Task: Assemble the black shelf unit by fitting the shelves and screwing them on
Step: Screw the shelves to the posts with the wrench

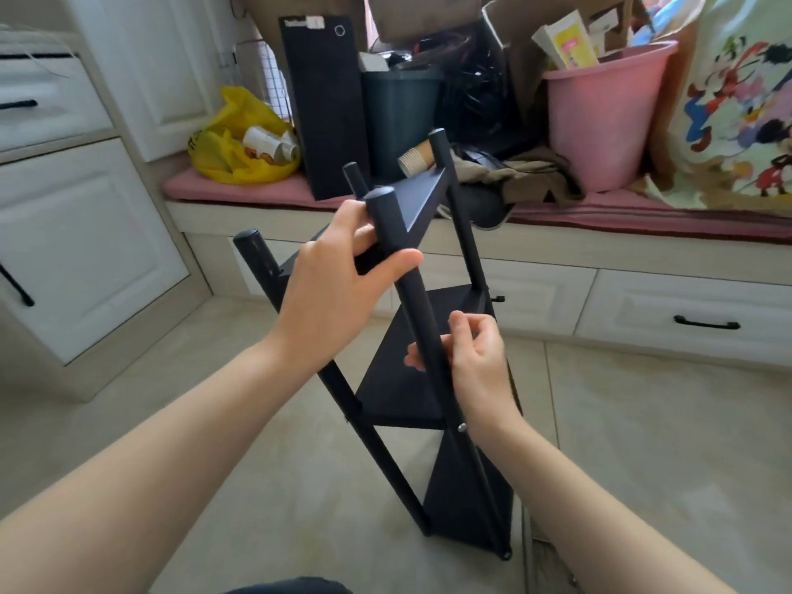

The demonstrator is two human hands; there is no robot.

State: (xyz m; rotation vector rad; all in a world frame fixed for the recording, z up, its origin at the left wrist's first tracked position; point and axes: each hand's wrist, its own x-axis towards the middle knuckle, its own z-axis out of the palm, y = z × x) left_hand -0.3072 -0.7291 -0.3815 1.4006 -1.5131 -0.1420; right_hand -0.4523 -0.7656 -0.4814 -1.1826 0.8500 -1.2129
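Observation:
The black shelf unit [407, 379] stands on the tiled floor in the middle of the view, with round posts and several flat shelves fitted between them. My left hand [334, 285] grips the near post [400, 250] close to its top, thumb across the front, beside the tilted top shelf [418, 199]. My right hand [475, 358] is lower on the same post, fingers curled round it at the level of the middle shelf [385, 383]. A silver screw head [461, 427] shows on the post just below that hand. Another black board [328, 109] leans upright on the bench behind.
A bench with a pink cushion [240, 188] runs across the back, holding a yellow bag [240, 139], a dark bin [398, 117], a pink bucket [600, 117] and a paper cup stack [413, 159]. White drawers [685, 310] sit under it; a white cabinet [77, 233] stands left.

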